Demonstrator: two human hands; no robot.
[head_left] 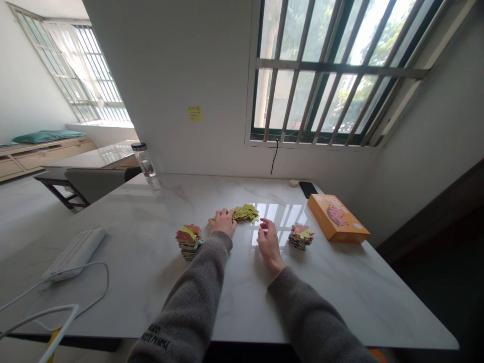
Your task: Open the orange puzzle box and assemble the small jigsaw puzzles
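Note:
Near the middle of the white table, a row of yellow-green jigsaw puzzle pieces (246, 213) lies fanned out, overlapping. My left hand (224, 222) rests on its left end with the fingers spread over the pieces, hiding some of them. To the right of the row, my right hand (269, 241) is held apart from it, fingers loosely curved, nothing visible in them. A stack of colourful puzzle pieces (188, 241) stands left of my left forearm. Another stack of puzzle pieces (301, 236) stands right of my right hand.
An orange box (338, 219) lies at the table's right edge, with a black phone (308, 189) behind it. A clear bottle (144, 160) stands at the back left. On the left are a white power strip (77, 253) and its cables. The wall and barred window (321, 75) border the back.

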